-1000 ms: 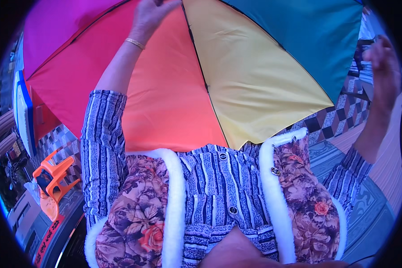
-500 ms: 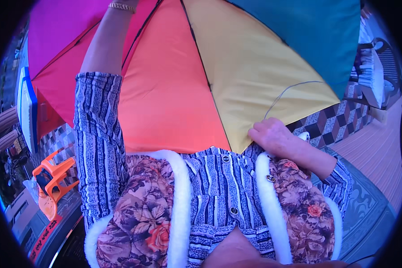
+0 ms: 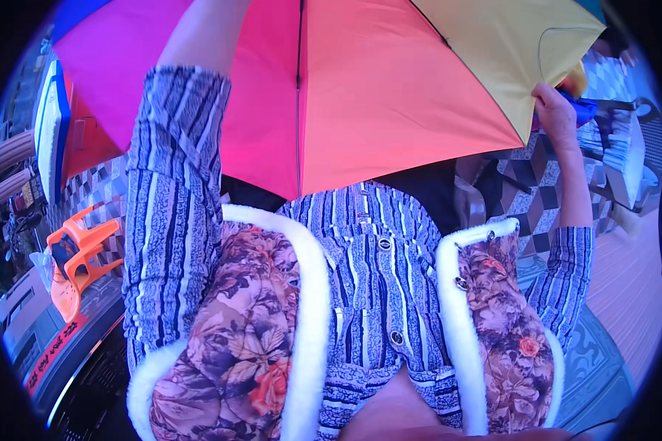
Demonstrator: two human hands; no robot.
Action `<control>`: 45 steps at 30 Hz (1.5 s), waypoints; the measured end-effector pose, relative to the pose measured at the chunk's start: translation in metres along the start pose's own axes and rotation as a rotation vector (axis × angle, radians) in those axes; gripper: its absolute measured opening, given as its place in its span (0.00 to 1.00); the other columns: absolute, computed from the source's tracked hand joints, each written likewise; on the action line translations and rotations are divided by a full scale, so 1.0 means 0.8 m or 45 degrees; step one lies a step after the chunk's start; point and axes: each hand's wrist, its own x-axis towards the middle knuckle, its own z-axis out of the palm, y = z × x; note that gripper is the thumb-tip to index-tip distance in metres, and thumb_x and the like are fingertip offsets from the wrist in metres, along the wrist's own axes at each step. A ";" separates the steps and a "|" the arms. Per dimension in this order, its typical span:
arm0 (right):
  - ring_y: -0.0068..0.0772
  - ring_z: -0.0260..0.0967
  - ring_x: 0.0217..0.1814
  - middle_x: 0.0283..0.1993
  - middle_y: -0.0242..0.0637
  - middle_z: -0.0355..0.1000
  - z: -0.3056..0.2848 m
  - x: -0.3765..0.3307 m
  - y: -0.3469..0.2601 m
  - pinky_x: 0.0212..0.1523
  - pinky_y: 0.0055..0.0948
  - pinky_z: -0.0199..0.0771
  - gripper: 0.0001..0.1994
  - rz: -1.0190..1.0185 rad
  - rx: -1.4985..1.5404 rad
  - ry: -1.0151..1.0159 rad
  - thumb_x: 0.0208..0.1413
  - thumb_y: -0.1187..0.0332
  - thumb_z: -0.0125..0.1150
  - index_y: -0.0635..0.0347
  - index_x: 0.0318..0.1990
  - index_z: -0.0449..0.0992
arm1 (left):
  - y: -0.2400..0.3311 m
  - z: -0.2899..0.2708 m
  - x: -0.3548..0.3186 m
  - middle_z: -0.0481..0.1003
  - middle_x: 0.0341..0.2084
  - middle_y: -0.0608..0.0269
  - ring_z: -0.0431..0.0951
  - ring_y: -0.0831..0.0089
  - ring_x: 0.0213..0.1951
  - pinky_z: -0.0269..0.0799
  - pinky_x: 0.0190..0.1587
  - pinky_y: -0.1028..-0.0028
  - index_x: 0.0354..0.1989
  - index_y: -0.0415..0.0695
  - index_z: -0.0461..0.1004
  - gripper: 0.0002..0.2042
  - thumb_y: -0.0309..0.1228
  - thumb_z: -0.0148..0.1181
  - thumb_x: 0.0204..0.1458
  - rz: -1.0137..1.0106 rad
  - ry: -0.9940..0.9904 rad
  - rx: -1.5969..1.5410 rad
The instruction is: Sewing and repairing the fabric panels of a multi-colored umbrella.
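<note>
A multicoloured umbrella (image 3: pixel 390 81) spreads across the upper view, its inner side with dark ribs facing me. My right hand (image 3: pixel 557 117) is closed on the rim of its yellow panel, at the right. From those fingers a thin grey line (image 3: pixel 540 55) curves up over the yellow cloth; whether it is thread or wire I cannot tell. My left forearm (image 3: pixel 206 33) reaches up in front of the pink and purple panels. The left hand itself lies beyond the top edge.
An orange plastic chair (image 3: pixel 84 250) stands at the left, below a white and blue box lid (image 3: pixel 51 132). Patterned tiles (image 3: pixel 541 165) show past the umbrella. At the right are a brush with pale bristles (image 3: pixel 616 143) and something blue (image 3: pixel 582 110) behind my hand.
The umbrella has turned, its lower rim swinging to the right and up. My right hand has travelled with it, away from my chest. The left hand has remained out of view.
</note>
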 end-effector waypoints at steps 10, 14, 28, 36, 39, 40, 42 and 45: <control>0.41 0.72 0.34 0.31 0.41 0.72 -0.024 0.017 0.011 0.32 0.32 0.71 0.04 0.220 0.150 0.020 0.51 0.69 0.54 0.52 0.35 0.73 | -0.010 -0.150 -0.255 0.75 0.30 0.47 0.76 0.52 0.36 0.70 0.38 0.59 0.36 0.38 0.72 0.18 0.42 0.57 0.49 -0.603 -1.442 0.699; 0.36 0.73 0.32 0.30 0.41 0.72 -0.027 0.027 0.022 0.32 0.29 0.70 0.04 0.216 0.088 0.052 0.52 0.69 0.55 0.54 0.36 0.73 | 0.000 -0.135 -0.254 0.75 0.28 0.47 0.75 0.49 0.35 0.70 0.37 0.59 0.32 0.39 0.71 0.16 0.42 0.57 0.48 -0.635 -1.439 0.726; 0.43 0.73 0.37 0.34 0.43 0.73 -0.112 0.059 -0.051 0.36 0.33 0.71 0.10 0.193 -0.095 0.368 0.52 0.69 0.53 0.55 0.42 0.73 | 0.012 -0.122 -0.250 0.76 0.24 0.53 0.78 0.63 0.22 0.74 0.27 0.67 0.28 0.38 0.71 0.10 0.34 0.54 0.51 -1.397 -1.155 0.016; 0.22 0.69 0.31 0.30 0.32 0.71 -0.022 0.102 -0.248 0.35 0.21 0.70 0.06 -0.060 1.284 -0.060 0.53 0.75 0.52 0.64 0.36 0.74 | 0.012 -0.125 -0.243 0.73 0.24 0.56 0.76 0.69 0.20 0.72 0.19 0.77 0.36 0.36 0.68 0.08 0.29 0.51 0.55 -1.888 -0.772 -0.593; 0.33 0.70 0.34 0.30 0.38 0.72 0.054 0.131 -0.294 0.36 0.30 0.71 0.07 -0.232 1.049 -0.028 0.50 0.72 0.56 0.59 0.37 0.76 | 0.020 -0.119 -0.238 0.73 0.23 0.56 0.76 0.68 0.19 0.72 0.19 0.77 0.37 0.37 0.66 0.07 0.28 0.50 0.56 -1.902 -0.652 -0.598; 0.35 0.70 0.34 0.32 0.38 0.72 0.066 0.140 -0.310 0.37 0.31 0.71 0.07 -0.232 0.928 -0.072 0.49 0.72 0.56 0.59 0.37 0.76 | 0.018 -0.122 -0.236 0.73 0.23 0.56 0.76 0.68 0.19 0.72 0.19 0.77 0.37 0.37 0.66 0.07 0.28 0.50 0.56 -1.900 -0.637 -0.594; 0.37 0.70 0.35 0.32 0.39 0.73 0.072 0.151 -0.331 0.38 0.33 0.71 0.07 -0.159 0.800 -0.054 0.49 0.71 0.56 0.59 0.36 0.76 | 0.019 -0.122 -0.233 0.72 0.23 0.55 0.76 0.67 0.19 0.72 0.18 0.76 0.36 0.37 0.66 0.06 0.28 0.49 0.56 -1.894 -0.578 -0.616; 0.42 0.71 0.37 0.34 0.42 0.73 0.081 0.160 -0.348 0.39 0.37 0.71 0.07 -0.018 0.554 -0.031 0.49 0.70 0.55 0.58 0.35 0.76 | 0.021 -0.122 -0.231 0.72 0.23 0.55 0.76 0.66 0.19 0.72 0.18 0.75 0.35 0.37 0.65 0.06 0.27 0.48 0.56 -1.886 -0.508 -0.632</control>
